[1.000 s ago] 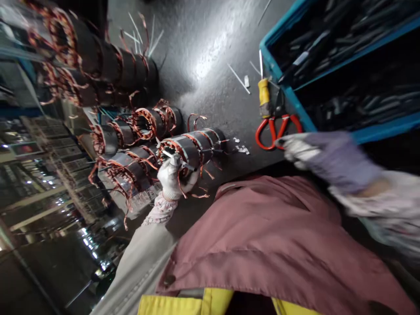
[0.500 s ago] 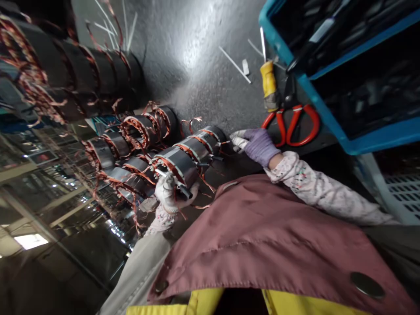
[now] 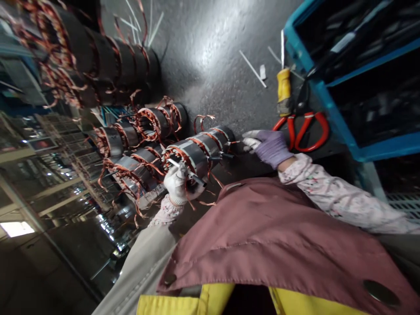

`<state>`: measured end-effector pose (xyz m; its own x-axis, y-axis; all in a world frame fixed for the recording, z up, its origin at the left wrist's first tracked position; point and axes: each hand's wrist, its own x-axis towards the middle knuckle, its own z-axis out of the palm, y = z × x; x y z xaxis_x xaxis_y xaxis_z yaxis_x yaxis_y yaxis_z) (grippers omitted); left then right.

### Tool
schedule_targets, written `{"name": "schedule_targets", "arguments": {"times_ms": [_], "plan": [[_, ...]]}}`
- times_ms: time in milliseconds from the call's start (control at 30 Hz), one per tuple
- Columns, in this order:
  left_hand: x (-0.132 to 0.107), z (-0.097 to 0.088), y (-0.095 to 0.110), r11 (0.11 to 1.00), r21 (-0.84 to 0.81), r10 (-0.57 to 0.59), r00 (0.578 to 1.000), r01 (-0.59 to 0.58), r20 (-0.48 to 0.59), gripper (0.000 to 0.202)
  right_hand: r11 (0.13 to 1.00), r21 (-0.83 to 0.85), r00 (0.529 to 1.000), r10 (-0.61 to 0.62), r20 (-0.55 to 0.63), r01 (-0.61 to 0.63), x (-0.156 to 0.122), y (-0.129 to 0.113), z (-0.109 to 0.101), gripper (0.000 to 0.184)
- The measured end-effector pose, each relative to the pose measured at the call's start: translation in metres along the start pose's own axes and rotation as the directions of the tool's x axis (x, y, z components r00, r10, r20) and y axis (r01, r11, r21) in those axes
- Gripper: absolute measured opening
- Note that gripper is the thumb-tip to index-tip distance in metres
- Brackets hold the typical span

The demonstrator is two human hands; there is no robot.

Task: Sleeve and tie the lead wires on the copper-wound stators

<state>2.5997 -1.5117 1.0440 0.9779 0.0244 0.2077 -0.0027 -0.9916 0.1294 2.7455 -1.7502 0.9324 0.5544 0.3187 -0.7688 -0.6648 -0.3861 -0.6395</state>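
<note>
The left hand, white-gloved, is clenched on a copper-wound stator, pinching a thin white strip against its windings. The stator lies beside other stators. The right hand, purple-palmed, is open just past the stator's far end, touching nothing, near red-handled scissors.
</note>
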Motion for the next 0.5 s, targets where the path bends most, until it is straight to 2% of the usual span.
{"name": "schedule_targets", "arguments": {"times_ms": [100, 200, 300, 400, 500], "plan": [[0.001, 0.000, 0.000, 1.000, -0.002, 0.006, 1.000, -0.006, 0.007, 0.055, 0.990, 0.111, 0.996, 0.083, -0.014, -0.081, 0.000, 0.000, -0.004, 0.011], [0.003, 0.001, 0.002, 1.000, -0.017, -0.012, 1.000, 0.013, 0.023, 0.057, 0.966, 0.226, 0.992, 0.121, 0.025, -0.124, -0.002, 0.002, 0.002, 0.007], [0.006, 0.004, 0.005, 0.999, -0.040, 0.031, 1.000, -0.031, -0.002, 0.064, 0.935, 0.307, 0.984, 0.164, 0.063, -0.175, -0.005, 0.002, 0.010, 0.012], [0.011, 0.008, 0.008, 0.992, -0.014, 0.124, 0.990, -0.125, -0.061, 0.067, 0.929, 0.306, 0.978, 0.194, 0.075, -0.208, -0.008, 0.000, 0.012, 0.017], [0.013, 0.011, 0.009, 0.982, 0.000, 0.188, 0.975, -0.190, -0.121, 0.072, 0.934, 0.277, 0.974, 0.212, 0.074, -0.224, -0.009, -0.003, 0.012, 0.011]]}}
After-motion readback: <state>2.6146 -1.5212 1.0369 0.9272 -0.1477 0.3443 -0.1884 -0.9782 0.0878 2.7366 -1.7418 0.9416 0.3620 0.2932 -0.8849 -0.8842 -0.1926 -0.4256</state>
